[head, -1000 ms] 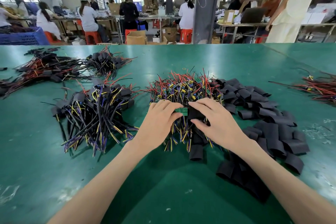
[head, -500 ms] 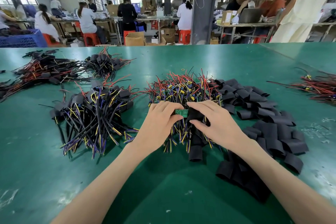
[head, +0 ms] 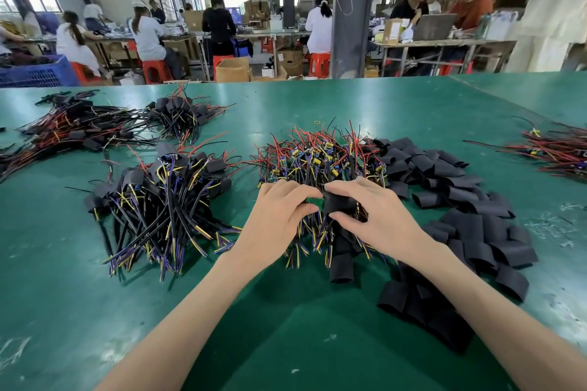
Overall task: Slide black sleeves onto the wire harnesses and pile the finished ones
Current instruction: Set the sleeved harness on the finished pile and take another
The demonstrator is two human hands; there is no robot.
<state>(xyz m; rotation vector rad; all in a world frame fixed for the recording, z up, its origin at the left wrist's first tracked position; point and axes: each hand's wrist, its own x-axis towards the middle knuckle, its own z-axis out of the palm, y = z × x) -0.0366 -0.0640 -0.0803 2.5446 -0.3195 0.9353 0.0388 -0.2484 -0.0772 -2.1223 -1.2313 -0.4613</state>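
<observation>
The left hand (head: pixel 279 213) pinches the green board end of one harness (head: pixel 313 202), and the right hand (head: pixel 378 219) has its fingers gripping one black sleeve (head: pixel 340 204) at the board, both just over the bare-harness heap (head: pixel 317 159) on the bench (head: pixel 286 327). The sleeve mouth could snag on the board's corners, or tangled wires could drag neighbouring harnesses up. One loose-sleeve heap (head: pixel 460 216) lies to the right and one finished pile (head: pixel 165 200) to the left; the pieces in them are too tangled to count.

I see a green table (head: pixel 397 111) with a heap of bare wire harnesses (head: pixel 317 152) at centre and loose black sleeves (head: pixel 470 225) spread just beside it on the right. A pile of sleeved harnesses (head: pixel 158 200) lies left of centre. More wire bundles (head: pixel 73 130) sit far left, and a red bundle (head: pixel 556 152) lies at the right edge.
</observation>
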